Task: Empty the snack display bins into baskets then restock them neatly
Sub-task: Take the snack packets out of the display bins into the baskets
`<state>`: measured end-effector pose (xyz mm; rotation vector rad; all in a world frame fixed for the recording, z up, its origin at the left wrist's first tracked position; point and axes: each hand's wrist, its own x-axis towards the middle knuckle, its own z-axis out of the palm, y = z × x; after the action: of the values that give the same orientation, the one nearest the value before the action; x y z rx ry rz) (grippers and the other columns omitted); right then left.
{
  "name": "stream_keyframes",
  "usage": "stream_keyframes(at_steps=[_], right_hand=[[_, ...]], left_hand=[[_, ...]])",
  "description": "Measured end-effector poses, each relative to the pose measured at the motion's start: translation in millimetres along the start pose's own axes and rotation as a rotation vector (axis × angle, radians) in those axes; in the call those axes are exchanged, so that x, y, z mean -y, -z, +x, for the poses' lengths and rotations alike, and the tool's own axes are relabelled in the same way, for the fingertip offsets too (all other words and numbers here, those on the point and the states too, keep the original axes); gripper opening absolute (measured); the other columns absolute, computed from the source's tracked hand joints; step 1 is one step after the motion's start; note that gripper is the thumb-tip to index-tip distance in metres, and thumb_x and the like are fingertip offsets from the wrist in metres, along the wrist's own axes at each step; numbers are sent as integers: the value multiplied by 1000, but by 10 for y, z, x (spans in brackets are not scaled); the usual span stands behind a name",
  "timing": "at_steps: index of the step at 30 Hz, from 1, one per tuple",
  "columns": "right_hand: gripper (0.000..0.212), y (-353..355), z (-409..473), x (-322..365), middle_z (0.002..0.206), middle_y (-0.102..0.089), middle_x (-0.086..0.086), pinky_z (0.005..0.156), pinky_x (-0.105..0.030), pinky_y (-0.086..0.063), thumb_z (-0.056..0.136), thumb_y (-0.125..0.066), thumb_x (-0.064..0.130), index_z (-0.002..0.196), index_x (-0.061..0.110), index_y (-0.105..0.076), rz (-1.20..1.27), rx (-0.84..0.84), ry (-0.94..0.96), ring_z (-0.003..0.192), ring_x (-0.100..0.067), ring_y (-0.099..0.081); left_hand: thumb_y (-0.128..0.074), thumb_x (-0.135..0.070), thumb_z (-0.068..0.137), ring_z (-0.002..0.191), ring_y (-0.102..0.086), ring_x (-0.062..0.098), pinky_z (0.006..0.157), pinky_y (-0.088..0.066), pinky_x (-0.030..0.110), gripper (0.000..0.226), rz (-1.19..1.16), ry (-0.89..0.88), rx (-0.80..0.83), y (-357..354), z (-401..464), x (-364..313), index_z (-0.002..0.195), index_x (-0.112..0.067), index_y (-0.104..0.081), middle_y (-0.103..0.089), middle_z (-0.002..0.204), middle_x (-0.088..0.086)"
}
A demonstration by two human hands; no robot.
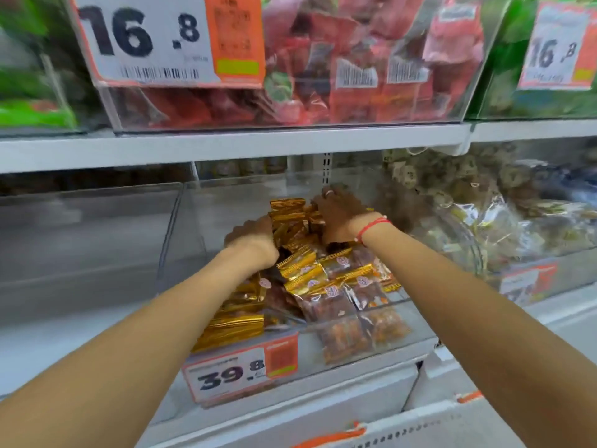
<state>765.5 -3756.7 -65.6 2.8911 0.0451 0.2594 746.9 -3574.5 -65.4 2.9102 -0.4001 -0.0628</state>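
Head view: we see both hands deep in the clear middle bin [193,240] on the lower shelf. Our left hand [250,236] has its fingers curled down into the pile of gold-edged snack packets [310,276], its grip closed around the packets at the left of the heap. Our right hand [339,215], with a red string bracelet [374,225] at the wrist, lies over the back of the same pile, fingers bent over the top packets; how tightly that grip closes we cannot tell, since the fingertips are hidden behind the packets. The packets between the two hands stand bunched upward, while those nearer us lie flat and overlapping, reaching the bin's front wall. Some show brown contents through clear film, others show only gold foil.

On the front of this bin sits a price tag [232,371] reading 39.8, with an orange panel beside the number. To the left is another clear bin [90,221], blurred. To the right, a bin [484,240] holds clear bags of speckled, dark items. Above the white shelf edge [226,147], a bin of red packets [371,59] carries a large tag [145,37] reading 16.8, and green packets [35,59] fill the bins at either side. At the bottom right edge, a white basket rim with orange handles [332,436] shows.
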Motion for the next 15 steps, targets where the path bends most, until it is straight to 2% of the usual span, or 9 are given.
stream_keyframes(at_steps=[2,3,4,6,8,10,15], right_hand=[[72,-38,-69,-2,143,-37,-13,107,-48,-35,79,-71,29,140,17,-34,31,28,-2,135,-34,-29],[72,-32,-122,-6,140,-42,-13,101,-47,-42,80,-71,24,140,19,-32,93,67,-7,129,-36,-38],[72,-21,-189,-14,135,-49,-13,91,-43,-49,81,-71,20,140,22,-30,143,96,-2,118,-35,-50],[70,58,-373,-47,127,-58,-11,76,-35,-50,83,-70,19,141,26,-31,158,89,36,104,-34,-60],[62,177,-605,-77,130,-58,-9,81,-36,-48,87,-67,26,141,29,-36,82,46,86,110,-33,-58],[59,323,-888,-104,133,-56,-7,90,-39,-46,90,-62,24,143,32,-37,26,25,92,118,-31,-54],[62,793,-1606,-223,127,-59,0,92,-42,-49,84,-70,32,138,38,-41,242,-74,62,117,-26,-56]], left_hand=[[-63,-21,91,107,-58,32,78,-47,35,52,93,-24,-3,-10,-77,-37,135,-10,-38,-57,118,14],[-61,-17,91,110,-57,33,79,-46,36,54,134,-47,7,-15,-126,-49,136,-7,-33,-56,119,16],[-58,-13,92,110,-56,33,78,-45,36,54,165,-74,12,-15,-183,-52,137,-5,-30,-56,118,16],[-52,-7,93,109,-56,34,77,-43,36,49,191,-127,10,29,-307,-33,136,-3,-29,-57,115,17],[-49,-7,95,112,-55,36,78,-40,36,42,169,-158,-1,125,-461,11,134,-3,-32,-57,119,19],[-46,-10,98,114,-54,40,78,-39,37,37,84,-169,-46,257,-660,55,132,-3,-34,-56,123,21],[-47,-18,100,102,-58,45,82,-47,48,38,-132,-312,-301,581,-1312,57,135,-17,-30,-63,117,20]])
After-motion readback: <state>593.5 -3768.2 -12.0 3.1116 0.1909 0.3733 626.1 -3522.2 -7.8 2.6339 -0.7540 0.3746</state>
